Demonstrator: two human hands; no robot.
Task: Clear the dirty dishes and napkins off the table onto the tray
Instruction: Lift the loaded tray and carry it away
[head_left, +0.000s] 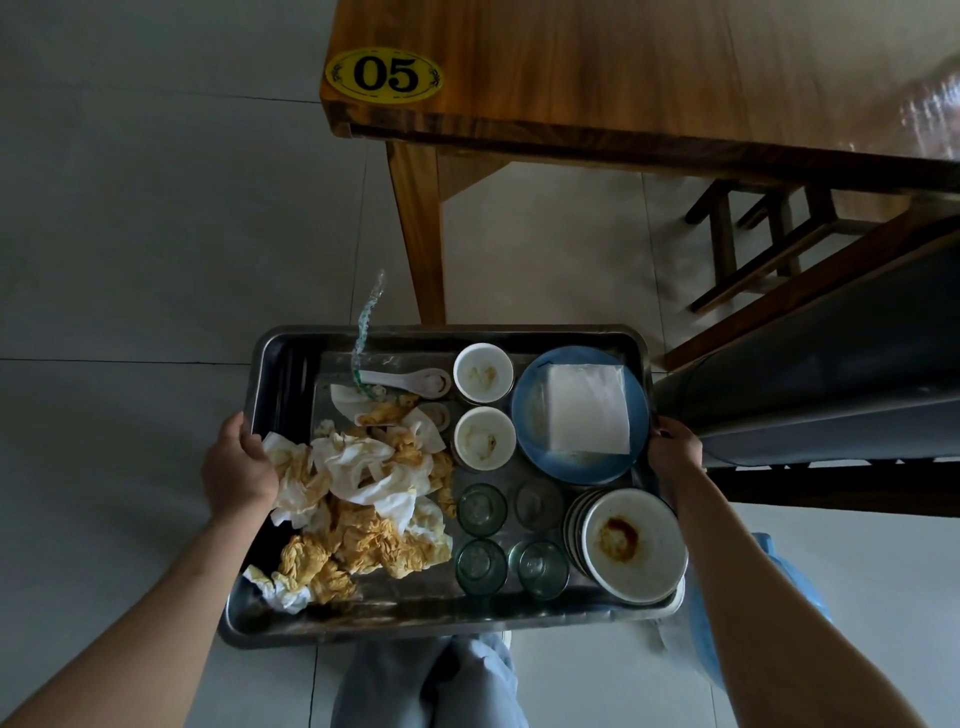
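I carry a steel tray (291, 358) in front of me, above the floor. My left hand (236, 467) grips its left rim and my right hand (672, 449) grips its right rim. A heap of crumpled, yellow-stained napkins (363, 499) fills the tray's left half. Two small white bowls (483, 373) sit in the middle, with a white spoon (410, 379) beside them. A blue plate (579, 413) holds a folded white napkin pack. Several glass cups (480, 509) and a stack of stained white plates (631, 543) stand at the near right.
A wooden table (597, 67) with a yellow "05" label (384, 75) stands just beyond the tray. A dark bench (831, 353) lies to the right and a wooden stool (763, 244) sits under the table. Grey tiled floor spreads to the left.
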